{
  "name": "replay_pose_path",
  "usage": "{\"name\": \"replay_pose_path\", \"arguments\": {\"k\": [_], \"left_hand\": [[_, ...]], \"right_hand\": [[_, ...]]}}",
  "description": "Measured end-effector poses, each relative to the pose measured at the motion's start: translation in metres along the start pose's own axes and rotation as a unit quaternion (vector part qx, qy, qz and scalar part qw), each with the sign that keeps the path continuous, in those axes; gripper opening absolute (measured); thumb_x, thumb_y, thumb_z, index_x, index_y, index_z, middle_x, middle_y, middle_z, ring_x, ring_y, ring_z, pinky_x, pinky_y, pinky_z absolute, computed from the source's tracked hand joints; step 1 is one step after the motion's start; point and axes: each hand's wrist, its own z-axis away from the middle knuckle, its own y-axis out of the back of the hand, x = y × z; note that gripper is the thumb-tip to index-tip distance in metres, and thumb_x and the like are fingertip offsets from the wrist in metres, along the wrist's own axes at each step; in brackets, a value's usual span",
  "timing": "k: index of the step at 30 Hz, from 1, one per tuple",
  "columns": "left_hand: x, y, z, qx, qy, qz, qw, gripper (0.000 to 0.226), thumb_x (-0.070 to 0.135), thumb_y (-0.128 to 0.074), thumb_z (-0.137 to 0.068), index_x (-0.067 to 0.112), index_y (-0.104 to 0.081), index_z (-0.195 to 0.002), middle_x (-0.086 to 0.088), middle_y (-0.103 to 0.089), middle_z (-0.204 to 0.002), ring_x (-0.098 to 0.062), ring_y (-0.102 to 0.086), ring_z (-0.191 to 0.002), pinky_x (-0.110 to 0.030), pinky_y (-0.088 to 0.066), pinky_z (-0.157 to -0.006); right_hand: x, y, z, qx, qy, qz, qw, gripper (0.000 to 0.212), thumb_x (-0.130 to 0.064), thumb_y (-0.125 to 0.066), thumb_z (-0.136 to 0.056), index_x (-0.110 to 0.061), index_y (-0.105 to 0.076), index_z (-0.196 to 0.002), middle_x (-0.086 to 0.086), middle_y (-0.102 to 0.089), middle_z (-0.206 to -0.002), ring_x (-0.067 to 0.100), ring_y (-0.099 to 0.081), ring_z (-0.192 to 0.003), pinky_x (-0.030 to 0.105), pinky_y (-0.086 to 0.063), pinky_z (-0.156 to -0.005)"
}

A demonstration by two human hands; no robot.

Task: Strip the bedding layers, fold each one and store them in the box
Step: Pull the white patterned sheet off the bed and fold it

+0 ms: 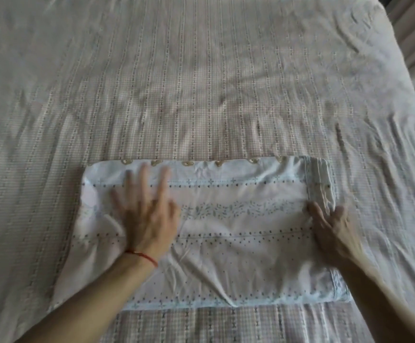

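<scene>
With the left hand (144, 219) flat and spread on the folded white layer (226, 231) at the bed's near edge and the right hand (335, 224) laid open on its right end, the loose left corner risks slipping unfolded over the checked sheet (201, 82).

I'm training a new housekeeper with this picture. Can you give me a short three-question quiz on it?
1. True or false: the left hand lies flat, fingers spread, on the folded white cloth.
2. Where does the right hand rest? A) on the cloth's right end B) on the cloth's far left corner C) in the air above the bed
3. What lies under the folded cloth?

Key: 1 true. 2 A. 3 the checked sheet that covers the bed.
</scene>
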Motion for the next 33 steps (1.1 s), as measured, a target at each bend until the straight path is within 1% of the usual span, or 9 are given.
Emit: {"name": "replay_pose_path", "arguments": {"k": [4,7,15,20,23,25,28,31,33], "left_hand": [[0.098,-0.047,-0.004,-0.089,-0.125,-0.013,0.988,0.065,0.051,-0.022,-0.1,0.041,0.003,-0.159,-0.005,0.014,-0.168,-0.041,0.014,-0.153,-0.076,0.001,-0.111],[0.108,-0.076,-0.017,-0.155,-0.106,-0.056,0.981,0.066,0.053,-0.017,-0.099,0.042,0.011,-0.158,-0.001,0.023,-0.166,-0.04,0.021,-0.151,-0.076,0.005,-0.109],[0.069,-0.056,-0.004,-0.192,-0.076,-0.087,0.975,0.067,0.056,-0.005,-0.097,0.038,0.028,-0.152,-0.01,0.028,-0.164,-0.045,0.024,-0.149,-0.074,0.005,-0.111],[0.066,-0.043,-0.006,-0.23,-0.103,-0.035,0.967,0.068,0.058,0.001,-0.092,0.041,0.016,-0.156,-0.003,0.026,-0.165,-0.037,0.022,-0.151,-0.069,0.007,-0.115],[0.048,-0.002,0.024,-0.235,-0.114,0.161,0.952,0.071,0.057,-0.009,-0.092,0.036,-0.013,-0.159,0.004,-0.006,-0.169,-0.018,0.002,-0.155,-0.049,-0.006,-0.125],[0.03,0.037,0.047,-0.236,-0.039,0.396,0.886,0.058,0.055,-0.034,-0.098,0.034,-0.041,-0.151,0.011,-0.041,-0.157,-0.005,-0.031,-0.146,-0.031,-0.029,-0.119],[-0.003,0.084,0.058,-0.248,0.154,0.631,0.719,0.03,0.037,-0.06,-0.097,0.023,-0.072,-0.12,-0.002,-0.075,-0.113,-0.02,-0.071,-0.104,-0.035,-0.058,-0.089],[-0.055,0.102,0.054,-0.209,0.313,0.712,0.593,0.028,0.029,-0.057,-0.089,0.013,-0.08,-0.089,-0.009,-0.074,-0.085,-0.019,-0.07,-0.068,-0.028,-0.054,-0.057],[-0.096,0.098,0.049,-0.183,0.377,0.728,0.543,0.032,0.037,-0.061,-0.089,0.011,-0.075,-0.101,-0.018,-0.067,-0.104,-0.025,-0.065,-0.083,-0.033,-0.049,-0.069]], "right_hand": [[0.009,0.013,0.0,-0.03,-0.082,-0.114,0.99,0.073,-0.074,-0.055,-0.083,-0.004,-0.059,-0.105,0.019,-0.067,-0.093,0.026,-0.06,-0.071,0.034,-0.043,-0.061],[0.03,0.032,-0.005,-0.133,-0.098,-0.167,0.972,0.084,-0.073,-0.071,-0.077,0.006,-0.065,-0.107,0.03,-0.069,-0.087,0.046,-0.062,-0.069,0.049,-0.057,-0.067],[0.02,0.037,0.036,-0.186,-0.052,-0.292,0.937,0.035,-0.038,-0.055,-0.099,-0.027,-0.058,-0.132,0.01,-0.077,-0.11,0.033,-0.076,-0.095,0.048,-0.064,-0.074],[-0.027,0.064,0.073,-0.176,0.04,-0.289,0.94,0.038,-0.042,-0.062,-0.092,-0.028,-0.059,-0.127,0.006,-0.076,-0.111,0.03,-0.074,-0.1,0.051,-0.061,-0.082],[-0.084,0.066,0.103,-0.161,0.131,-0.258,0.944,0.029,-0.037,-0.065,-0.095,-0.018,-0.06,-0.116,0.002,-0.076,-0.101,0.021,-0.074,-0.093,0.038,-0.063,-0.077],[-0.129,0.056,0.125,-0.15,0.183,-0.232,0.943,0.021,-0.034,-0.063,-0.097,-0.024,-0.056,-0.115,-0.005,-0.075,-0.093,0.012,-0.073,-0.083,0.03,-0.06,-0.069],[-0.187,0.02,0.153,-0.145,0.272,-0.147,0.94,0.025,-0.035,-0.06,-0.1,-0.022,-0.042,-0.113,-0.002,-0.07,-0.084,0.01,-0.069,-0.075,0.032,-0.056,-0.063],[-0.241,-0.044,0.18,-0.135,0.312,-0.071,0.938,0.028,-0.032,-0.055,-0.099,-0.022,-0.031,-0.106,0.008,-0.069,-0.095,0.033,-0.067,-0.083,0.043,-0.047,-0.066],[-0.273,-0.1,0.191,-0.142,0.28,-0.029,0.949,0.024,-0.031,-0.05,-0.096,-0.021,-0.03,-0.106,0.013,-0.068,-0.097,0.041,-0.063,-0.087,0.04,-0.043,-0.069]]}}
